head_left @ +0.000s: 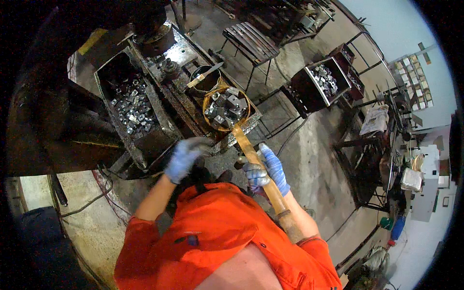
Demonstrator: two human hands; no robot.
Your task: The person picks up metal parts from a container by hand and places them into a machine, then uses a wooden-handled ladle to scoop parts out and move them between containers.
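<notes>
My right hand [266,171], in a blue and grey glove, grips the long wooden handle [261,169] of a round pan [226,108]. The pan rests on the edge of a dark metal machine bench [188,104] and holds several small shiny metal blocks [227,107]. My left hand [186,154], in a blue glove, rests with its fingers curled on the front edge of the bench, close to the pan's handle, and I cannot see anything in it. An orange shirt covers my arms and chest.
A metal bin [128,108] left of the pan holds several small metal pieces. A dark can with a flat stick [205,77] stands behind the pan. A slatted chair [251,43] and a box of metal parts [324,82] stand to the right on the concrete floor.
</notes>
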